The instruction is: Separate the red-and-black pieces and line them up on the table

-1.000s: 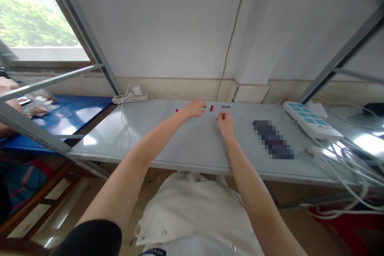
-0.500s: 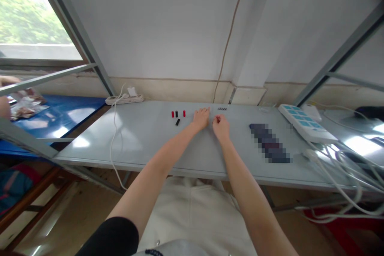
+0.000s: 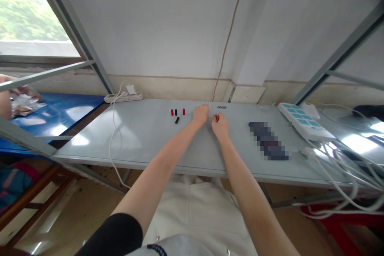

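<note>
My left hand (image 3: pixel 201 115) rests low over the grey table (image 3: pixel 144 144), fingers curled closed; whatever they hold is hidden. Just beside it, my right hand (image 3: pixel 220 125) is closed too, with something small and dark at its fingertips, too small to name. To the left of my hands stand a red cylinder (image 3: pixel 172 112), a black cylinder (image 3: pixel 176 112) and another red cylinder (image 3: pixel 184 111). A second black cylinder (image 3: pixel 177 120) lies tilted in front of them. Beyond my right hand is a short row of small dark pieces (image 3: pixel 221 107).
A pixelated dark flat object (image 3: pixel 268 142) lies to the right. Farther right sits a white power strip (image 3: pixel 304 122) with tangled cables. Another power strip (image 3: pixel 124 97) is at the back left, its cord crossing the table. Metal posts frame both sides; a person's arm (image 3: pixel 4 102) shows far left.
My left hand's fingers, spread out before, are now curled closed. My right hand stays closed in nearly the same place. The cylinders have not moved on the table.
</note>
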Demonstrator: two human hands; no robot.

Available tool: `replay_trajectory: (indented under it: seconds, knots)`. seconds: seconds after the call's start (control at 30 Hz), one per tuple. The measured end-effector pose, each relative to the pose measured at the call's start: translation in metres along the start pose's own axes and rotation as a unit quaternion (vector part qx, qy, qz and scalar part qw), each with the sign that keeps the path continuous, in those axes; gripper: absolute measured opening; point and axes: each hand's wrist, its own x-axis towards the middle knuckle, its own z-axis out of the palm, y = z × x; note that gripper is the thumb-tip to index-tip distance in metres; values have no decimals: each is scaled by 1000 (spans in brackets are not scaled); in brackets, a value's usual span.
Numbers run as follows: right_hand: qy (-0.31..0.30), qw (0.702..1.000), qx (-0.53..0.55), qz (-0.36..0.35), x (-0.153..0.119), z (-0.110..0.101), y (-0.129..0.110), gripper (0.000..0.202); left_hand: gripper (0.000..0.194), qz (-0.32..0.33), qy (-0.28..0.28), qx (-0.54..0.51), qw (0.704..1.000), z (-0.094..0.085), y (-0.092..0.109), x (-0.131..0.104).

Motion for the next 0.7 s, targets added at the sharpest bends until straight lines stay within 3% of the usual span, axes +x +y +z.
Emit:
replay_trajectory:
  seconds: [0.13,0.4,0.7]
  knots:
    - [-16,998,-45,-31,0,4,5,27,20,11,27,-63,998,-8,-4,-17]
    - [-133,977,-163,-35,-3,14,5,43,12,-17,93,-208,973,-18,-19,-59]
    - [-162,969,-186,-29,11,27,3,46,15,-108,140,-304,936,-19,-34,-67]
